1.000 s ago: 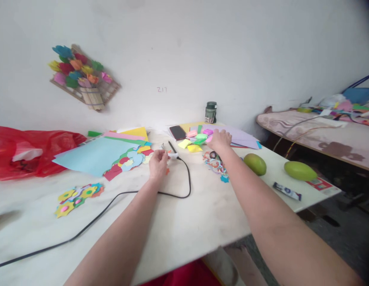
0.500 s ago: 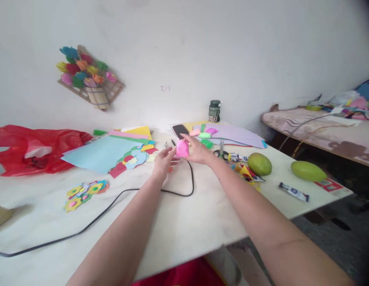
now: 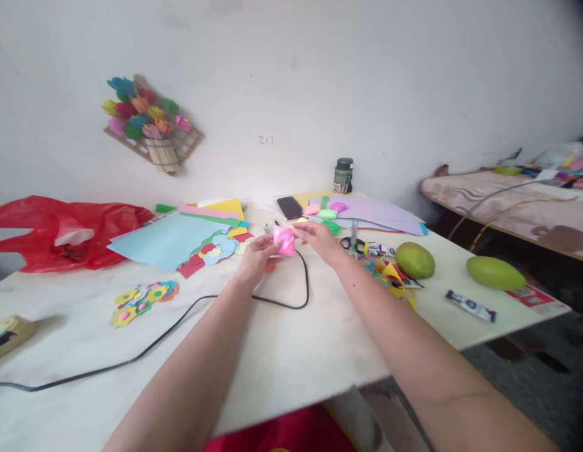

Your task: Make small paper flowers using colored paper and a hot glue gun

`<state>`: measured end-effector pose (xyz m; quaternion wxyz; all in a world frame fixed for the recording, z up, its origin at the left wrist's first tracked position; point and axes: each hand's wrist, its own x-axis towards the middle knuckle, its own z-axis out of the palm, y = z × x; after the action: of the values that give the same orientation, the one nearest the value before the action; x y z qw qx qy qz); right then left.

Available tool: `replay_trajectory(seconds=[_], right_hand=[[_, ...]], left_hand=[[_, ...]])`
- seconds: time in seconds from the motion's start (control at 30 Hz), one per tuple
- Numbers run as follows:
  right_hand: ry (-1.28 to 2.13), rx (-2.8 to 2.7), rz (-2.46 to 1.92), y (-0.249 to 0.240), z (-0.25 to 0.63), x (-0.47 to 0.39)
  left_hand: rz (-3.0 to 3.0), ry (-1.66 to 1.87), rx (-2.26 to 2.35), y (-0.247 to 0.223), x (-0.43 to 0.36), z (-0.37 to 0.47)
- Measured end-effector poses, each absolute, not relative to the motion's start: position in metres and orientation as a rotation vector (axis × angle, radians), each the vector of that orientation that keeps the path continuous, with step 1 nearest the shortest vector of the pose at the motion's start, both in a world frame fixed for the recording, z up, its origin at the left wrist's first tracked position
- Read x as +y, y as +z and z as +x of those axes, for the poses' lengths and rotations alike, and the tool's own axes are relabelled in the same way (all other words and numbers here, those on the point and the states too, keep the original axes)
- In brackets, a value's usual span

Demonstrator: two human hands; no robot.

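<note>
A small bright pink packet (image 3: pixel 285 241), apparently soft clay in clear wrap, is held above the white table between both hands. My left hand (image 3: pixel 258 254) pinches its left edge. The fingers of my right hand (image 3: pixel 320 240) are closed on its upper right corner. Behind the hands lie more small packets: a peach one (image 3: pixel 312 209), a magenta one (image 3: pixel 338 206) and green ones (image 3: pixel 328 214). A black cable (image 3: pixel 291 307) loops on the table just below the packet.
Scissors (image 3: pixel 352 242), paper scraps (image 3: pixel 390 274), two green mangoes (image 3: pixel 414 260) and a glue tube (image 3: pixel 470 306) lie to the right. Paper flowers (image 3: pixel 143 303), coloured sheets (image 3: pixel 159 238) and a red plastic bag (image 3: pixel 98 220) are left. A phone (image 3: pixel 289 207) and bottle (image 3: pixel 343 175) stand behind.
The pink packet has been turned, so more of its wrapped face shows. My right hand has shifted from around its side to its upper corner. The view has swung slightly left.
</note>
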<state>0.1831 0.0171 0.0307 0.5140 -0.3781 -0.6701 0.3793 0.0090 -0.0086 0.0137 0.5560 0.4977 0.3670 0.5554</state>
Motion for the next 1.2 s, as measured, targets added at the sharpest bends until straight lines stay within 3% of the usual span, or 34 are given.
replay_trajectory(seconds=[0.57,1.2], right_hand=[[1.242,-1.389,-0.823,0.029,0.179,0.013],[1.29,-1.452,-0.924,0.032,0.149,0.019]], left_hand=[[1.255,1.236,0.798,0.012,-0.01,0.011],[1.075,1.396,0.757,0.02,-0.007,0.006]])
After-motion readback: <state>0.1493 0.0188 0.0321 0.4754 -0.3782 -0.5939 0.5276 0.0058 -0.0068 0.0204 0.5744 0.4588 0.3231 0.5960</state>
